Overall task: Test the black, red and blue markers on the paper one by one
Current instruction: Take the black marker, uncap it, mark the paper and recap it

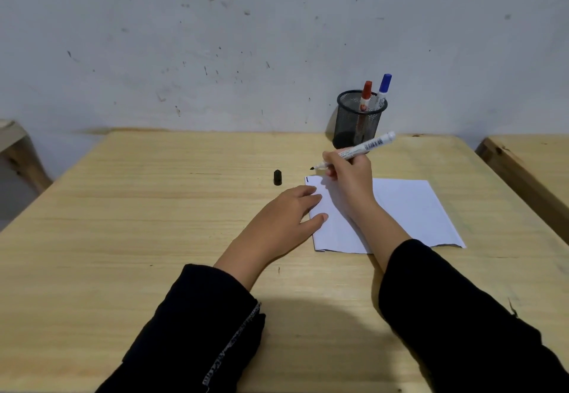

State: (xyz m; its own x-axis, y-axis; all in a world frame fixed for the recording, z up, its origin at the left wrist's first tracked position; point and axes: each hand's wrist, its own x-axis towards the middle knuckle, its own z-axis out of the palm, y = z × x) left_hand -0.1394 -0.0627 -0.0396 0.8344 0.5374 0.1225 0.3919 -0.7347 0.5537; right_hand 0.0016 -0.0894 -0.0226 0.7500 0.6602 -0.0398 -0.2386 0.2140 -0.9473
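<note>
My right hand (349, 174) grips the uncapped black marker (366, 146), its black tip hovering just above the far left corner of the white paper (412, 208). A short black stroke shows at that corner. My left hand (289, 208) lies flat, fingers apart, with its fingertips on the paper's left edge. The marker's black cap (277, 177) stands on the table to the left of the paper. The red marker (366, 95) and the blue marker (383, 89) stand capped in the black mesh pen cup (358, 121) behind the paper.
The wooden table (154, 223) ends at a stained white wall just behind the pen cup. Another wooden table edge (529, 158) sits to the right, and a piece of wooden furniture (18, 152) to the left.
</note>
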